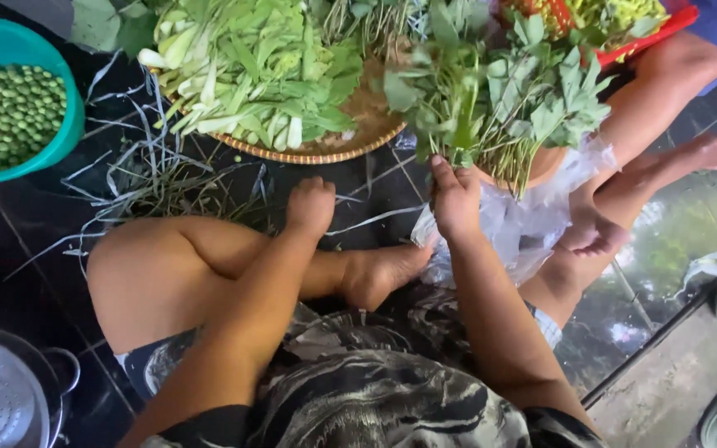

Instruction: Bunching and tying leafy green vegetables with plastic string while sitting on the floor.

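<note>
Right hand [456,199]: closed around the lower stems of a bunch of leafy green sprigs [499,99], thumb uppermost; the bunch is held upright, leaves fanning out above and beyond the hand. The sprigs are judged light, soft and easily bruised at the leaf, the thin stems limp but tougher; hold is best taken low on the gathered stems, as here, not on the foliage.

Left hand [309,206]: curled into a loose fist just left of the right hand; whether anything is held inside cannot be told.

Under and right of the right hand: a crumpled clear plastic bag [524,228], thin and slippery.

Beyond the left hand: a woven round tray [358,137] heaped with pale green leaves.

Far left: a teal bowl [64,133] of small green pods. Near left, by the knee: a metal colander [2,398] on the dark tiled floor [10,232].
</note>
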